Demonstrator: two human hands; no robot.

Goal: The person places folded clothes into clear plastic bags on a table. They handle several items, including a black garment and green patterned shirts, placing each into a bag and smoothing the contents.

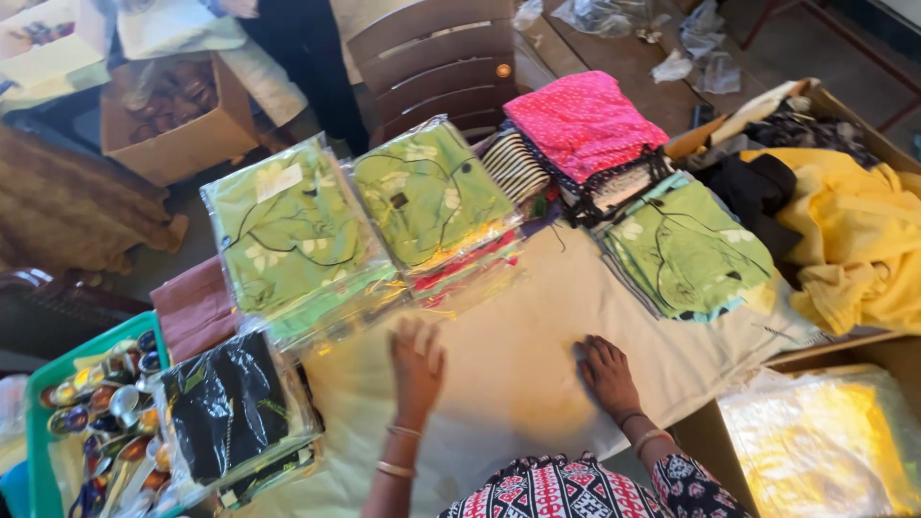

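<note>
Cloth [518, 355] lies spread on surface, both hands flat on it. Left of cloth: black packet [228, 408]. Left hand [418, 363] spread, fingers just below green packets [360, 221]. Right hand [606, 372] spread, pressing. Step judged: smoothing cloth; next calls for gripping an edge.

left hand [418, 361] flat, palm down, fingers together pointing away, forearm stretched forward, bangles at wrist | right hand [606, 372] flat too, palm down, fingers slightly spread, wrist banded, elbow bent back | hands apart, level, gripping nothing
</note>
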